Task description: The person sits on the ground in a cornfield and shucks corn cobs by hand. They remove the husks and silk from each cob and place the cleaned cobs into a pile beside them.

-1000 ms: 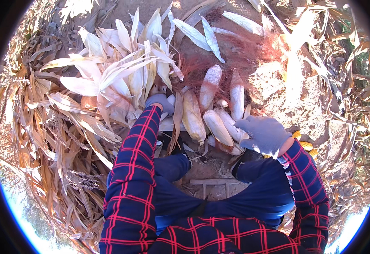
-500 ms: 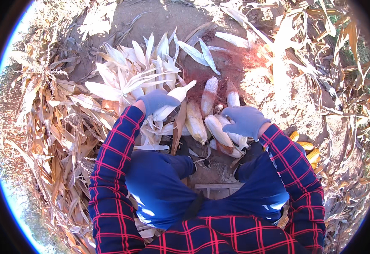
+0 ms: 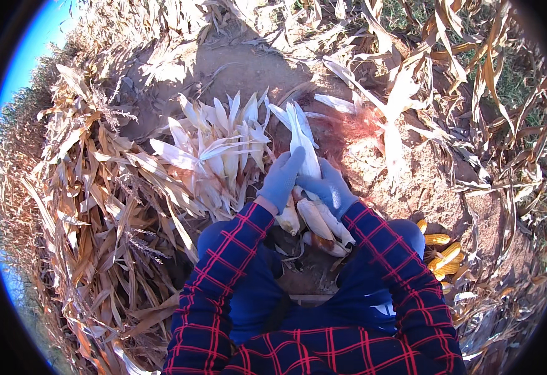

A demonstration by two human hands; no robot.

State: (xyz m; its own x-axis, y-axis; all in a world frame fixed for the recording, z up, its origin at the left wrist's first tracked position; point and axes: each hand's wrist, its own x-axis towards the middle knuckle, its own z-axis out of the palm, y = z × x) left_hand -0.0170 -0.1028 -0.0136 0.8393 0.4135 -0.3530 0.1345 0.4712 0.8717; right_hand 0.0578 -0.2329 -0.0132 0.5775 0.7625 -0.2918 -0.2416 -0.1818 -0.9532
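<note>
Yellow corn ears [image 3: 446, 260]: bare, just beside the right knee [image 3: 414, 231]; these look finished.
Pale corn ears [image 3: 317, 222]: below the hands, seem not yet peeled.
Left hand [image 3: 281, 179] and right hand [image 3: 331, 189]: fingers curled closely around one husk-covered ear [image 3: 309, 156].
Pale husks [image 3: 226, 140]: heaped ahead-left.
Dry stalks [image 3: 95, 187]: left edge.
Bare soil [image 3: 242, 69]: gives room beyond.

I'm seeing hard sunlight bleach the dry corn husk [image 3: 393, 147] at right, shadow darken the bare soil [image 3: 248, 72], and black vignetting around the fisheye's curved rim
</note>
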